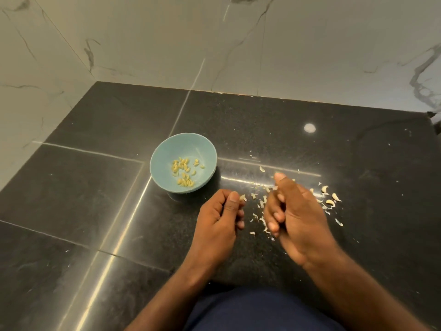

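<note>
My left hand (222, 211) hangs over the middle of the surface (107, 192), nearer its near edge. Thumb and fingers (240, 213) are curled and pinch a small garlic clove (243, 198) at the tips; only a sliver of it shows. My right hand (296, 211) is just beside it, thumb up and fingers bent inward. It is motion-blurred, so I cannot tell if it holds a bit of skin or nothing.

The blue bowl (162, 149) sits just beyond my left hand, toward the far left corner, with peeled cloves (183, 172) in it. Peel scraps (262, 223) lie under and between my hands. A few unpeeled cloves (330, 198) lie just beyond my right hand, toward the right edge.

Risks, as I judge them:
- The clove is tiny and held only at the tips, so a hard pull on the skin could pop it out. It would then land among the scraps, where it is hard to tell apart.
- A clove dropped on this glossy surface may skid toward an edge.
- The bowl is small and close to my left hand. A knuckle bump on the way over could tip it or spill the cloves.
- A toss from this distance could miss the rim.
- Skin stuck to my fingers could end up in the bowl.
</note>
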The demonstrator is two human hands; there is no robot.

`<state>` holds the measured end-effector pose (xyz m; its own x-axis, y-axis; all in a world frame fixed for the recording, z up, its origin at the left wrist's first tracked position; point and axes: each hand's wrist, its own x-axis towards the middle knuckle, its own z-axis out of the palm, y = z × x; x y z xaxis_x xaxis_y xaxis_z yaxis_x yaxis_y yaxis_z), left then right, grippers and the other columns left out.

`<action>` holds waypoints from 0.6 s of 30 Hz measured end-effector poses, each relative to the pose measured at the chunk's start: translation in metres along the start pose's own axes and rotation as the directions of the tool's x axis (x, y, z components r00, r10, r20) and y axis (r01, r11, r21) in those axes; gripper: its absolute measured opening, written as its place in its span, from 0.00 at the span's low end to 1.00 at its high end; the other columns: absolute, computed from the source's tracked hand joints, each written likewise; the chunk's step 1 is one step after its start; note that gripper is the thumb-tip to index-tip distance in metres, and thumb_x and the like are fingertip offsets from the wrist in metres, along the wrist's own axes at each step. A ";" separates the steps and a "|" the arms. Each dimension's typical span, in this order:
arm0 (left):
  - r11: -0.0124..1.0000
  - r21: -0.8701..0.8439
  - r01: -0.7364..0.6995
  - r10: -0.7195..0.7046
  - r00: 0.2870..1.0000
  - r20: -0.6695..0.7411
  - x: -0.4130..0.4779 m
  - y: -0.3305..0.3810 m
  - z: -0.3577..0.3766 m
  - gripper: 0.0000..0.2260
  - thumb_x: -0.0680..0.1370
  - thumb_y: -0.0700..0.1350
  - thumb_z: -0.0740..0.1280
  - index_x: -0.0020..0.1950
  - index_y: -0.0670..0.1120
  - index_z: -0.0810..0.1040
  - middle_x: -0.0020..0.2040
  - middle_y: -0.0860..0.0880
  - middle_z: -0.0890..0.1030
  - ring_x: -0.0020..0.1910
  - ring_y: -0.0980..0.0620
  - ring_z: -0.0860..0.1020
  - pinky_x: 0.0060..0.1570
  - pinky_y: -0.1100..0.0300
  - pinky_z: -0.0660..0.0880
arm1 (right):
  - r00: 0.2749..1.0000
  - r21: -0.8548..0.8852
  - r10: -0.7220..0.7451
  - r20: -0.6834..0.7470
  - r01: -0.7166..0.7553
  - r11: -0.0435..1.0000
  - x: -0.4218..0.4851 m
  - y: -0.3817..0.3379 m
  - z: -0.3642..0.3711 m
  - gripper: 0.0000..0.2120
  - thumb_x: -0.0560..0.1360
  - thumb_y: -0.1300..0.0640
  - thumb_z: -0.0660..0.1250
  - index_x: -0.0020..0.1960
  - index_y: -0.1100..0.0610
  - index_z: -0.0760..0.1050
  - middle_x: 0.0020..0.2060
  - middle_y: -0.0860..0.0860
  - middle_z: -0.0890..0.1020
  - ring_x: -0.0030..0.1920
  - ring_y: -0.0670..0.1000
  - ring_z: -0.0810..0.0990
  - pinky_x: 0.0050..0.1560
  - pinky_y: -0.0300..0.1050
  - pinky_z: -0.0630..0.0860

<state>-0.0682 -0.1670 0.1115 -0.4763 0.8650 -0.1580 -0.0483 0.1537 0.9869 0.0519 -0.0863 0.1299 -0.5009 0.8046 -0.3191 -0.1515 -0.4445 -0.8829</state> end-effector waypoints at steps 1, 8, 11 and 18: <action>0.999 -0.012 0.038 -0.038 0.999 -0.009 0.002 -0.001 -0.007 0.12 0.83 0.46 0.60 0.43 0.45 0.77 0.33 0.52 0.76 0.32 0.55 0.74 0.28 0.67 0.69 | 0.998 -0.077 -0.050 -0.031 0.047 0.996 0.005 0.000 0.001 0.20 0.81 0.50 0.61 0.31 0.51 0.69 0.22 0.51 0.69 0.22 0.51 0.69 0.24 0.41 0.67; 0.988 -0.082 0.130 -0.132 0.991 -0.027 0.017 -0.004 -0.036 0.10 0.83 0.46 0.61 0.47 0.44 0.79 0.38 0.50 0.81 0.34 0.55 0.75 0.29 0.63 0.69 | 0.991 -0.505 -0.132 -0.026 0.101 0.857 0.025 0.012 0.023 0.25 0.79 0.61 0.67 0.69 0.41 0.64 0.49 0.45 0.85 0.44 0.47 0.85 0.43 0.44 0.82; 0.988 -0.079 0.131 -0.134 0.990 -0.036 0.021 -0.007 -0.043 0.07 0.81 0.46 0.65 0.49 0.44 0.79 0.39 0.50 0.82 0.34 0.55 0.76 0.31 0.64 0.71 | 0.984 -0.454 -0.163 -0.074 0.112 0.884 0.023 0.017 0.033 0.05 0.78 0.56 0.68 0.54 0.54 0.79 0.38 0.53 0.86 0.36 0.51 0.84 0.39 0.48 0.79; 0.987 0.137 -0.083 0.081 0.997 0.018 0.025 -0.021 -0.045 0.06 0.76 0.37 0.72 0.50 0.48 0.83 0.43 0.50 0.83 0.43 0.53 0.82 0.42 0.62 0.79 | 0.996 -0.278 0.079 0.034 -0.066 0.958 0.031 0.035 0.044 0.12 0.77 0.52 0.66 0.50 0.60 0.83 0.43 0.58 0.86 0.42 0.53 0.83 0.41 0.44 0.79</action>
<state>-0.1186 -0.1702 0.0879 -0.4624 0.8832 -0.0783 0.1122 0.1459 0.9829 -0.0062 -0.0936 0.1044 -0.5401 0.7530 -0.3759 0.1247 -0.3701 -0.9206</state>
